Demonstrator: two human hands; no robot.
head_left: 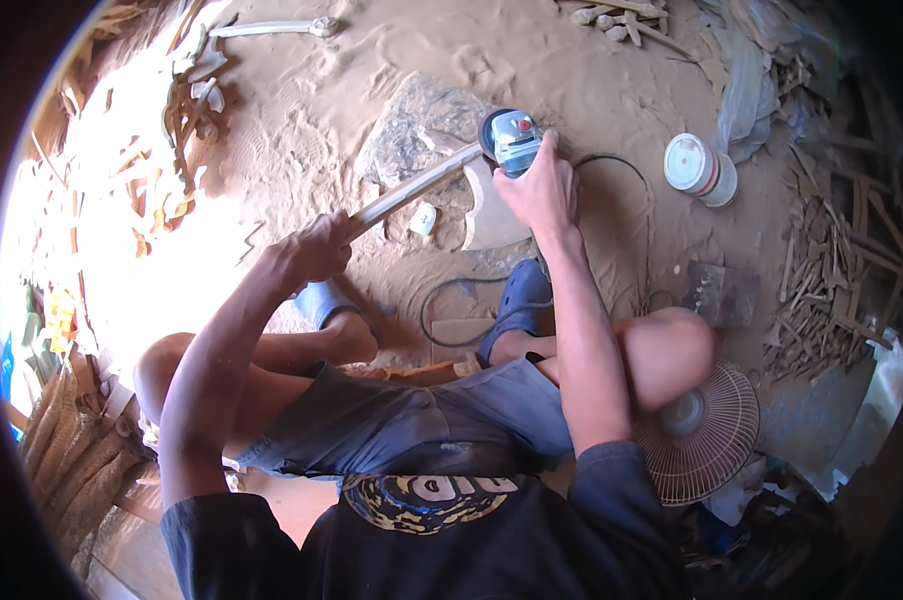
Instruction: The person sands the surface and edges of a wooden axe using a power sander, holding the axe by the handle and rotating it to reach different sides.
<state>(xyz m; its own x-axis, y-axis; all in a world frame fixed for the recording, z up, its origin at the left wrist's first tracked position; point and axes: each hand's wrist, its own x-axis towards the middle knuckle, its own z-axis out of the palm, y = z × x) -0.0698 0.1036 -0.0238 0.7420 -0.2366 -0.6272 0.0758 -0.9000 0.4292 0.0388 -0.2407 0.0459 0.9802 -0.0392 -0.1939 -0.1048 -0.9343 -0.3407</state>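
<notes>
My left hand (317,248) is closed round the near end of a long, narrow pale wooden bar (412,190), which slants up and to the right. The bar's far end meets the dark round disc of an angle grinder (517,145). Fingers wrapped round its body, my right hand (547,193) holds the grinder. Below the disc lies a flat, pale curved piece (495,215), partly covered by the bar and the grinder. A large flat stone (397,125) sits on the ground behind the bar. Close to the bar is a small white block (424,219).
A dark cord (427,318) loops over the sandy floor near my blue clogs (520,295). White tubs (690,165) stand to the right. A round fan (712,440) is by my right knee. Wood scraps (822,270) pile up at right, and more pieces (187,120) lie at left.
</notes>
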